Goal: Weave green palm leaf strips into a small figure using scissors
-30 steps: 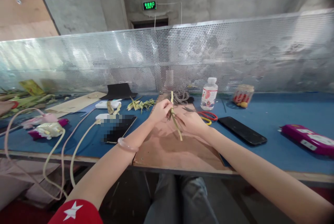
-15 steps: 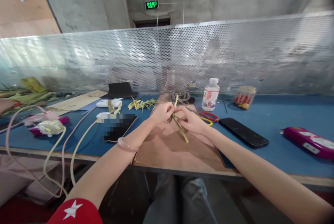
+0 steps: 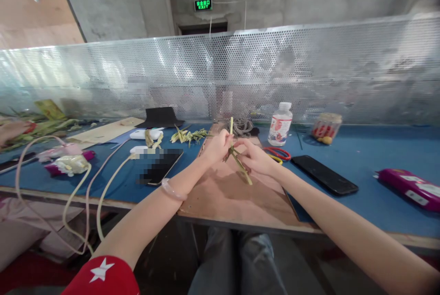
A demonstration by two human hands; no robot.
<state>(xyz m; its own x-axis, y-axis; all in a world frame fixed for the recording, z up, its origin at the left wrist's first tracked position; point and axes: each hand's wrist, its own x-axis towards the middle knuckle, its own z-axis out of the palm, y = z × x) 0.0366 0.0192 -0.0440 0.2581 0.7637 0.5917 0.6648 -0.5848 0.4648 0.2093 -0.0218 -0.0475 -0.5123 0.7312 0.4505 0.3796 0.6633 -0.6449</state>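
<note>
My left hand (image 3: 219,145) is closed in a pinch on narrow green-yellow leaf strips (image 3: 246,175) above a brown board. My right hand (image 3: 253,157), fingers curled, grips the same strips from the other side. One strip end points up and away between the hands; another slants down toward me. The strips cross in a small bundle at my fingertips, partly hidden by the fingers. On my left wrist is a pale bangle (image 3: 173,189).
Red and yellow scissor handles (image 3: 280,153), a black phone (image 3: 324,174) and a white bottle (image 3: 280,124) lie or stand to the right. Behind my hands is coiled grey cord (image 3: 243,127). Leaf pieces (image 3: 188,136), another phone (image 3: 164,166) and cables are leftward. A co-worker's hand (image 3: 12,131) shows far left.
The view has shifted slightly, so everything sits a little further right. The upper strip end stands more upright, and my right fingers have moved slightly at the crossing.
</note>
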